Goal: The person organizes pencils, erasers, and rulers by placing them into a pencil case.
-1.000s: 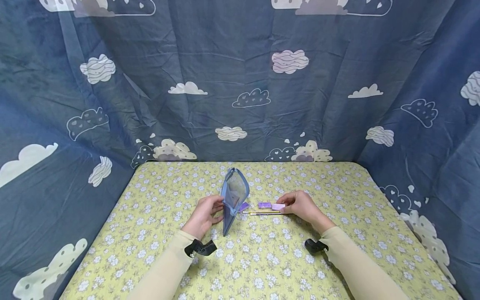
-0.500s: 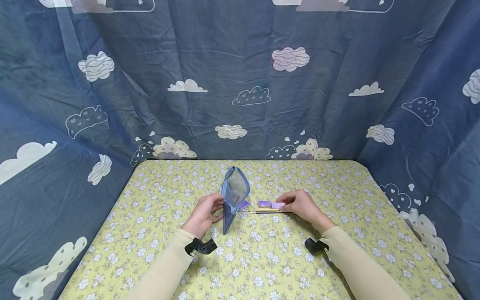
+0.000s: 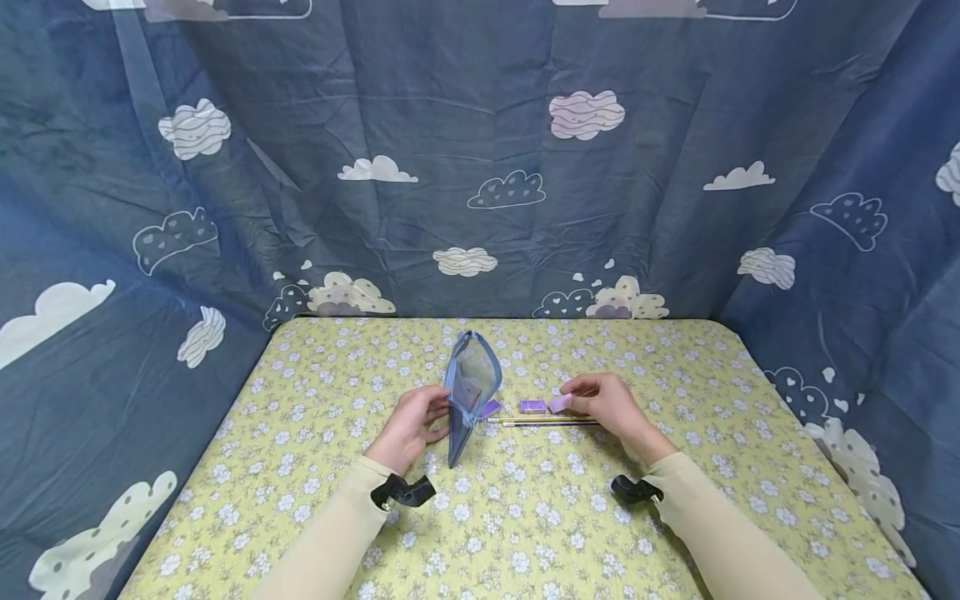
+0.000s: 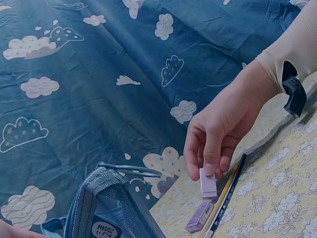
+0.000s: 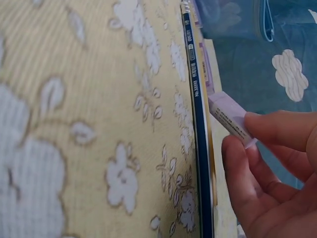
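Observation:
My left hand [image 3: 411,423] grips the left side of a blue mesh zip pouch [image 3: 474,375], holding it upright with its mouth spread. Between thumb and fingers, my right hand [image 3: 611,410] pinches a pale lilac eraser [image 5: 229,116], tilted and just above the table in the right wrist view. Left of that eraser lies a darker purple eraser [image 3: 532,407]. Another purple block [image 3: 489,409] is partly hidden behind the pouch. Close in front of the erasers, a dark blue pencil [image 5: 198,124] and a yellow pencil [image 4: 222,203] lie side by side, pointing towards the pouch.
A yellow flowered cloth [image 3: 525,517] covers the table. Dark blue cloud-print curtains [image 3: 420,233] hang at its back and sides. Black wrist straps [image 3: 408,492] sit on both sleeves.
The right hand has lifted the lilac eraser slightly and tilted it, moving a little up and right, so more of the pencils shows. The left hand and pouch stay about the same.

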`<state>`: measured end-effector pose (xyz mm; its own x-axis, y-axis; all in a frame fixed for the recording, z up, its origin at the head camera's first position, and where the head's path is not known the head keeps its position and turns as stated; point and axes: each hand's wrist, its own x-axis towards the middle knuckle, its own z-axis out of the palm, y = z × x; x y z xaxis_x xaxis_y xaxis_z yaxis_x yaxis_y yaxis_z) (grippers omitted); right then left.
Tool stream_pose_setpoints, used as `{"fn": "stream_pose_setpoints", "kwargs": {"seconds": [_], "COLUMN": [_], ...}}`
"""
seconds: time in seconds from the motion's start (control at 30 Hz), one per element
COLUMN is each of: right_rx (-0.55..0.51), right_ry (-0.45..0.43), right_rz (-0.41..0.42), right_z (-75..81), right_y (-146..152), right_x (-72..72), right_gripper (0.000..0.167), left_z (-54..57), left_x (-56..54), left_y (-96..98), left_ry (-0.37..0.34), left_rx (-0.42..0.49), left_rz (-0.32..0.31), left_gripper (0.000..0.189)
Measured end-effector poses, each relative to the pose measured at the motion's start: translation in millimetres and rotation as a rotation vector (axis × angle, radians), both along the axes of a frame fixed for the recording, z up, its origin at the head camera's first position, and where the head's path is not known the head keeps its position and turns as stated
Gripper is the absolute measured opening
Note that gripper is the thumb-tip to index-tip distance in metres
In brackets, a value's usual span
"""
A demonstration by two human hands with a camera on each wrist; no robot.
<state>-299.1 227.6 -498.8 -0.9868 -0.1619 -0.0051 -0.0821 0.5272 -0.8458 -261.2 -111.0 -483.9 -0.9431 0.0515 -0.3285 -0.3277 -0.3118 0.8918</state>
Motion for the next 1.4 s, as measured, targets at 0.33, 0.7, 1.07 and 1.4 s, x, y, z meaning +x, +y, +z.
{"fn": "stream_pose_setpoints", "kwargs": {"seconds": [0.33, 0.7, 1.07, 1.4], "right_rx": [-0.076, -0.148, -0.104, -0.105], "right_ry": [-0.007, -0.011, -0.008, 0.005], "right_rz": [-0.013, -0.032, -0.027, -0.015], "right_z": [5.9, 18.0, 29.4, 40.2], "right_y": [-2, -8, -12, -18], "right_x": [1.6, 9.0, 16.0, 22.1], "right_gripper": [0.031, 0.037, 0.031, 0.029], "left_z": [0.4, 2.4, 6.1, 7.3], "left_x": [-0.6, 1.6, 1.6, 2.4], "left_y": [0.6, -2.4, -2.4, -2.2], "left_ry": [-0.004, 0.013, 0.031, 0.053], "left_rx": [-0.001, -0.016, 0.004, 0.027], "left_rz": [0.004, 0.003, 0.000, -0.007], "left_gripper": [0.009, 0.010, 0.009, 0.007]}}
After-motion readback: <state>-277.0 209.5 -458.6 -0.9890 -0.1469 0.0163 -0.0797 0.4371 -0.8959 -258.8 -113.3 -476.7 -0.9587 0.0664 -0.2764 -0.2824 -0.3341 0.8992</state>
